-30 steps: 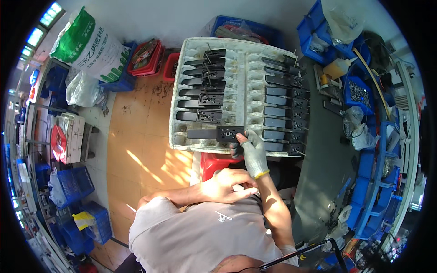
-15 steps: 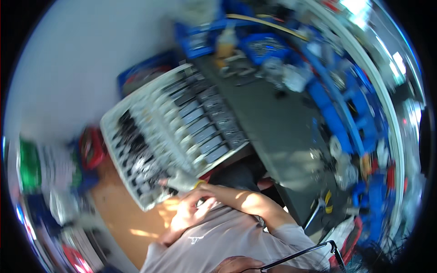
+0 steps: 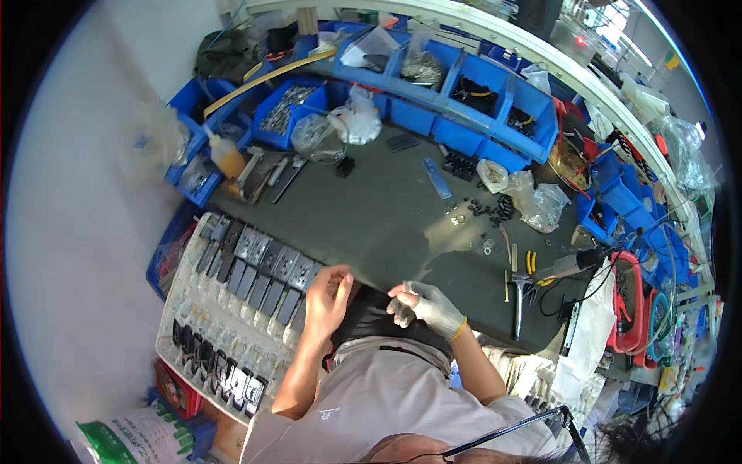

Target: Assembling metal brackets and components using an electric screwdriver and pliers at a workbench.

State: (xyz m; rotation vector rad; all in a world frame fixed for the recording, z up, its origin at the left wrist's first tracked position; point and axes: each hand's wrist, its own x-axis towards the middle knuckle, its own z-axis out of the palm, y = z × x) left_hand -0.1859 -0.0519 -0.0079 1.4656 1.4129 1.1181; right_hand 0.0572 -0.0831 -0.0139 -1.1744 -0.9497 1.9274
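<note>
My bare left hand [image 3: 328, 298] is at the bench's near edge, right beside a white tray [image 3: 171, 309]. Its fingers are loosely bent with the thumb apart, and nothing shows in it. To the right, my right hand [image 3: 430, 309] wears a pale glove with bare fingertips and a yellow cuff. The fingers curl slightly and stay apart, with no object visible between them. Rows of grey, flat rectangular parts [image 3: 267, 294] stand in the tray near my left hand. Black and silver parts [image 3: 220, 363] fill its lower rows. Both hands are above my lap.
A dark green bench top [image 3: 348, 209] spreads ahead. Blue bins [image 3: 456, 135] line its back. Small black parts [image 3: 483, 209], a blue strip [image 3: 437, 178] and plastic bags [image 3: 541, 205] lie there. A power screwdriver [image 3: 568, 265] and yellow-handled pliers [image 3: 532, 263] are at right, near a red basket [image 3: 630, 301].
The view has swung from the tray toward the bench. My hands, earlier close together by the tray's edge, are now apart, the gloved right one over to the right.
</note>
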